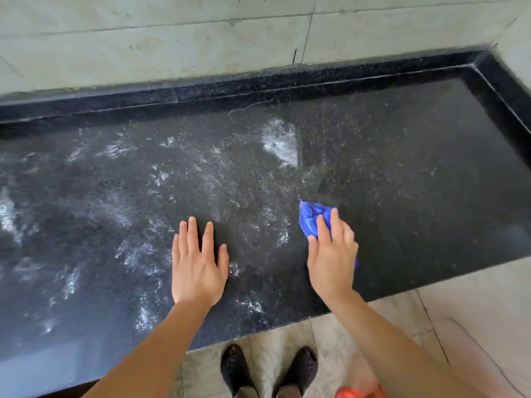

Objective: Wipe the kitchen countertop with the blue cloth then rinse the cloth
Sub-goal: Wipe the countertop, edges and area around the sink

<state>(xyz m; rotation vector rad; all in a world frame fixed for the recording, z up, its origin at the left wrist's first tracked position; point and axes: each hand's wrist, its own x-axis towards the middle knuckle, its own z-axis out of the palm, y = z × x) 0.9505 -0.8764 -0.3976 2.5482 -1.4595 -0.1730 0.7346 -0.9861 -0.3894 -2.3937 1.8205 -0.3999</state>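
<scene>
My left hand (198,265) lies flat on the dark bench (416,173), fingers straight and spread, holding nothing. My right hand (332,259) presses the bunched blue cloth (310,222) down with fairly straight fingers; the cloth pokes out past my fingertips. White foam streaks (280,143) lie beyond and to the left of both hands. My dark clogs (300,369) stand on the floor below.

The left hand (198,271) lies flat on the dark counter (416,168), fingers straight. At 3 o'clock from it the right hand (333,262) presses the bunched cloth (309,222) with straight fingers. White streaks (280,142) spread from 9 to 12 o'clock. Shoes (270,369) show at 6 o'clock.
</scene>
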